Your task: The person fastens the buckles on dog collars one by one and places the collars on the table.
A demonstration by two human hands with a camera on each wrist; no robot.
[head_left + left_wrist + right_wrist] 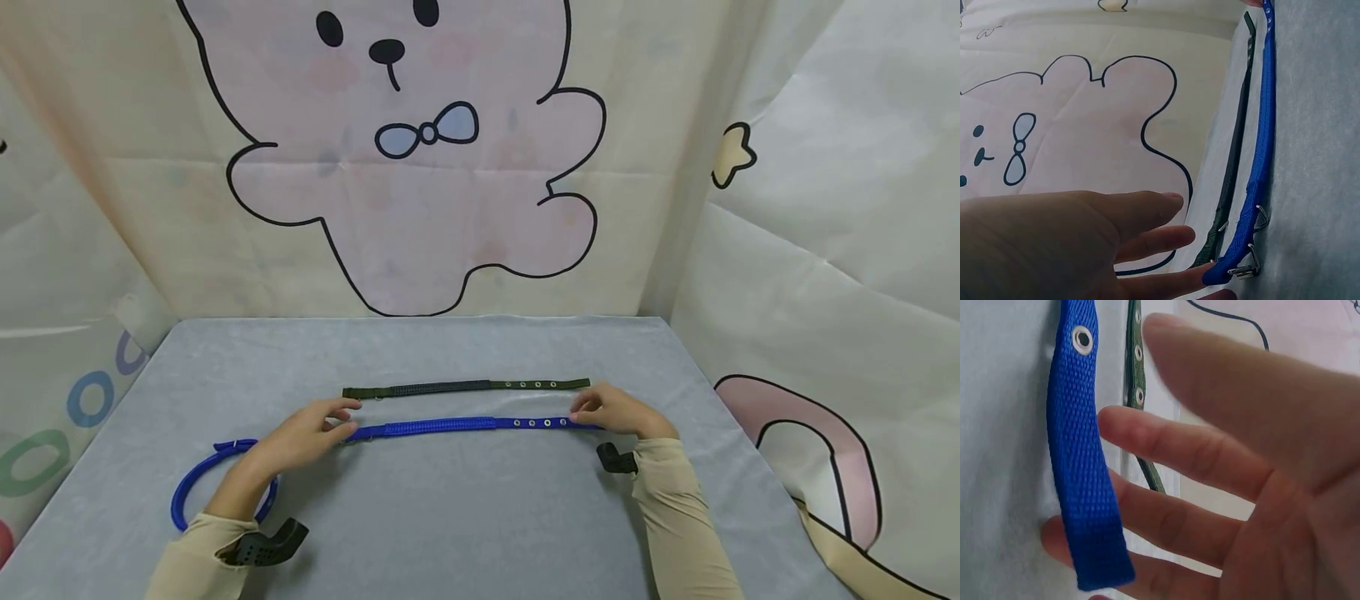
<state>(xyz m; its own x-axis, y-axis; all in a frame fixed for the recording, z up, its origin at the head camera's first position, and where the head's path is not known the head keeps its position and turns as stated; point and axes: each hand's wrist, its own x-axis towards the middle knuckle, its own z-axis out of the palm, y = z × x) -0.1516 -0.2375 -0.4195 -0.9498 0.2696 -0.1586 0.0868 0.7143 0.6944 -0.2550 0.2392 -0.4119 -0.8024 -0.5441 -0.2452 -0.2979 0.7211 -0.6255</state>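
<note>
A blue webbing collar (442, 426) lies stretched across the table, metal eyelets toward its right end and a metal buckle (1245, 270) at its left. Behind it, nearly parallel, lies a dark green collar (442, 387), also with eyelets. My left hand (303, 435) is at the blue collar's buckle end, fingers extended; in the left wrist view one fingertip meets that end. At the eyelet end is my right hand (621, 411). In the right wrist view its fingers (1179, 450) spread loosely behind the blue strap, thumb apart from it.
A blue rope loop (180, 500) lies on the table at the left, partly hidden under my left forearm. The grey cloth-covered table (465, 525) ends at a printed fabric backdrop (480, 208) behind and at the sides. Black wrist mounts (266, 546) stick out from both sleeves.
</note>
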